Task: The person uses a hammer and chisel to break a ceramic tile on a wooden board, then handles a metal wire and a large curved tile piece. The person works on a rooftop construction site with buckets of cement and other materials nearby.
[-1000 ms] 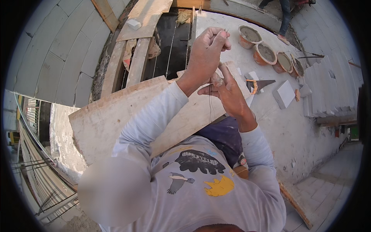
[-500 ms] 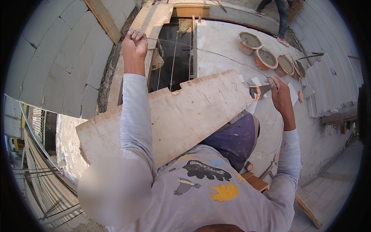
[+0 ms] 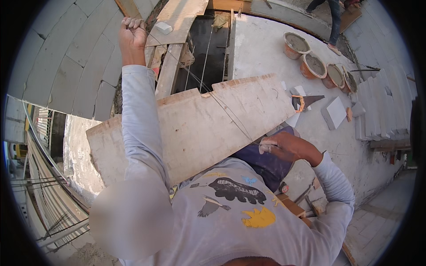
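Observation:
Raised at the upper left, my left hand (image 3: 133,39) is closed on one end of a thin dark wire (image 3: 227,111). Doubled strands of it slant down across a pale wooden board (image 3: 213,119) to my right hand (image 3: 284,145). That hand is low over my thigh by the board's near edge, its fingers pinched together on the wire. The exact grip points are partly hidden by my fingers. Beyond the board's right end lies a handsaw (image 3: 306,102) with an orange and black handle, touched by neither hand.
Several orange tubs of grey mortar (image 3: 296,44) stand at the far right, near another person's leg (image 3: 333,26). White blocks (image 3: 333,113) lie on the floor, with a stack (image 3: 386,108) farther right. A dark opening (image 3: 202,53) with rods lies beyond the board; a block wall (image 3: 66,62) rises left.
My right hand has come down and inward from beside the saw to my thigh, bringing the wire across the board. My left hand has shifted up and left.

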A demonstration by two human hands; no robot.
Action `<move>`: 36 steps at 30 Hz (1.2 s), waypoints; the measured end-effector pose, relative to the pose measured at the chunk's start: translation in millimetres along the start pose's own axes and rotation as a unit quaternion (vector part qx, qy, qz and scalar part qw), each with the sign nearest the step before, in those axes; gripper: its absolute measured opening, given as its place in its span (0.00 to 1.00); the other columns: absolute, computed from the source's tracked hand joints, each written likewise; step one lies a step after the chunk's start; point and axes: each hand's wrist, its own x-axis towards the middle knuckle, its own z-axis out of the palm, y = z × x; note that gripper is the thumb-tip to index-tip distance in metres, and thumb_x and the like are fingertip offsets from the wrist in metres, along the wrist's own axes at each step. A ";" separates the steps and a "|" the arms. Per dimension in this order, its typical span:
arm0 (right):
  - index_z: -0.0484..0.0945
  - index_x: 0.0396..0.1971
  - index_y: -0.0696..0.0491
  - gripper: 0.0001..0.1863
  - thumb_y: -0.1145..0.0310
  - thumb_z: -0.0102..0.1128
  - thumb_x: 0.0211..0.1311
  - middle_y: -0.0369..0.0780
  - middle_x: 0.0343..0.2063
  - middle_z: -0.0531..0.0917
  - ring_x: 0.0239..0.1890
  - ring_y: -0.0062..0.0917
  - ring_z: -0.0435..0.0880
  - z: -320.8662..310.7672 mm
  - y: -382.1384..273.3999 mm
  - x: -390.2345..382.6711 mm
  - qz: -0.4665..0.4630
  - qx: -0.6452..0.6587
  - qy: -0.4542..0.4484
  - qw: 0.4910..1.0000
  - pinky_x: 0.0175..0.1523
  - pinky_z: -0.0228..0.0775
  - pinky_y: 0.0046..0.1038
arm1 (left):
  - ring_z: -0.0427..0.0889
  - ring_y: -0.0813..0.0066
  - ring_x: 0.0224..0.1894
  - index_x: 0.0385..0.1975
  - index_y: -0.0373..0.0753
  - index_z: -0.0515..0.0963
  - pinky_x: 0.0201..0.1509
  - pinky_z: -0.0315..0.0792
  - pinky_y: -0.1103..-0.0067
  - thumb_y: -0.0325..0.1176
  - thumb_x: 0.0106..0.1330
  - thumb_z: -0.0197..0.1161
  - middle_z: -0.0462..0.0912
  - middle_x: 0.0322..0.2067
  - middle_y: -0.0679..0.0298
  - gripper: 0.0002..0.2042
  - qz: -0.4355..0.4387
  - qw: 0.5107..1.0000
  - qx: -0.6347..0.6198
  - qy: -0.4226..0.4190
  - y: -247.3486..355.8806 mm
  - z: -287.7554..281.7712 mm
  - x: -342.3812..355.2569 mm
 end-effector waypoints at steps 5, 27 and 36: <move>0.79 0.41 0.61 0.16 0.62 0.51 0.76 0.41 0.24 0.80 0.23 0.24 0.75 -64.8 -56.3 -18.1 0.023 0.282 0.182 0.942 0.32 0.65 0.28 | 0.71 0.74 0.29 0.39 0.33 0.69 0.35 0.75 0.78 0.24 0.74 0.51 0.71 0.29 0.63 0.01 0.062 0.965 0.125 0.223 45.3 -49.5 -23.8; 0.79 0.42 0.61 0.11 0.69 0.52 0.74 0.44 0.36 0.84 0.36 0.31 0.82 -109.2 8.4 -102.7 0.148 -0.309 0.272 0.899 0.45 0.72 0.29 | 0.79 0.72 0.29 0.43 0.31 0.71 0.37 0.80 0.79 0.24 0.74 0.52 0.79 0.31 0.60 0.04 0.071 0.725 0.639 0.250 124.5 -36.9 -23.1; 0.75 0.42 0.56 0.18 0.56 0.43 0.80 0.33 0.23 0.70 0.23 0.17 0.65 -83.2 98.4 -134.3 0.363 -0.006 0.357 0.861 0.30 0.60 0.22 | 0.85 0.75 0.38 0.50 0.29 0.79 0.45 0.82 0.80 0.35 0.75 0.59 0.85 0.37 0.57 0.14 -0.148 0.589 0.794 0.038 99.4 -33.9 -58.3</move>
